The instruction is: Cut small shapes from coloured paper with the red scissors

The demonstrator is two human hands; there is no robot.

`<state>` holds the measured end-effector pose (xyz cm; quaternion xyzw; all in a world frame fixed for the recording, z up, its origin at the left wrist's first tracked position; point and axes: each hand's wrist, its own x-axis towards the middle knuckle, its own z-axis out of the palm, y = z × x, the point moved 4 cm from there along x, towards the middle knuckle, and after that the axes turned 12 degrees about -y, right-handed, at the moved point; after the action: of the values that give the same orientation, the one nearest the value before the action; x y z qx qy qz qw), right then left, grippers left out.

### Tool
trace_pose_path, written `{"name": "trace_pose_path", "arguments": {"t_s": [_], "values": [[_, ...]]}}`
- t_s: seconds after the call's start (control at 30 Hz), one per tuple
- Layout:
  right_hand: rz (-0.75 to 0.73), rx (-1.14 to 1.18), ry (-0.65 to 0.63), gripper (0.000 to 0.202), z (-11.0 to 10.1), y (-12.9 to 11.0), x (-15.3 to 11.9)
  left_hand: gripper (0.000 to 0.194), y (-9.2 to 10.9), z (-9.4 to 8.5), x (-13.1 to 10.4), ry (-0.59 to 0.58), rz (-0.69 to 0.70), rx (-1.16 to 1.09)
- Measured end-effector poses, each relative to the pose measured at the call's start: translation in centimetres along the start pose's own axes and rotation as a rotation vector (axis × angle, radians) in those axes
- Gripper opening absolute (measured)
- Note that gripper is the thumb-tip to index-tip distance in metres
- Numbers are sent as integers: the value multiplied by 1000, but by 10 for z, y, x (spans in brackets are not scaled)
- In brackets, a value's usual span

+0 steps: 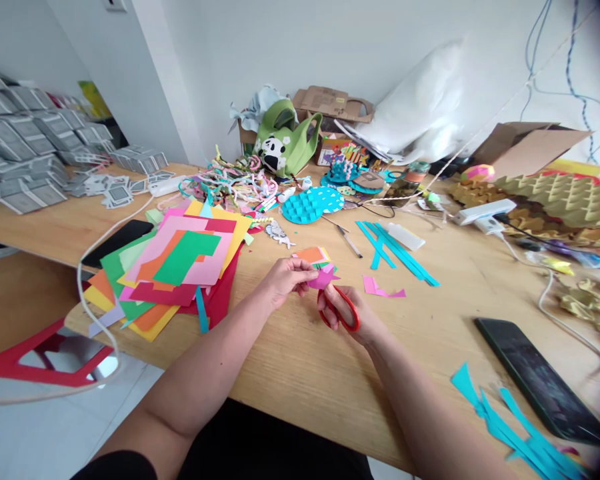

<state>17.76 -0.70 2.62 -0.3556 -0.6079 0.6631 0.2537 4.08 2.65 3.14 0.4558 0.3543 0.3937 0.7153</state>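
Near the middle of the wooden table (290, 353), my left hand (291, 279) pinches a small magenta paper piece (322, 279) between thumb and fingers. My right hand (349, 312) is closed round the red handles of a pair of scissors (351, 315). The scissors meet the lower right edge of the magenta paper, and their blades are mostly hidden. Just behind my left hand lie small orange and white paper pieces (311, 255). A pink paper scrap (375, 287) rests on the table to the right of my hands.
Stacked coloured paper (180, 257) lies at the left. Blue strips (397, 250) and a pen (350, 241) are beyond my hands. A phone (535, 377) and blue scraps (505, 427) lie at the right. A green panda bag (285, 143) stands at the back.
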Motion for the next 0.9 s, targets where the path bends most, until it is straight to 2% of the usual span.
{"name": "trace_pose_path", "arguments": {"t_s": [0.27,0.63,0.9], "values": [[1,-2,-1,53,1,-3,-1,22,1,1,-1,-25,-4,29],[-61,54,-68,52,2,-3,-1,21,0,1,0,-37,-19,29],[-64,56,-54,51,2,-3,1,22,0,1,0,-43,-25,19]]}}
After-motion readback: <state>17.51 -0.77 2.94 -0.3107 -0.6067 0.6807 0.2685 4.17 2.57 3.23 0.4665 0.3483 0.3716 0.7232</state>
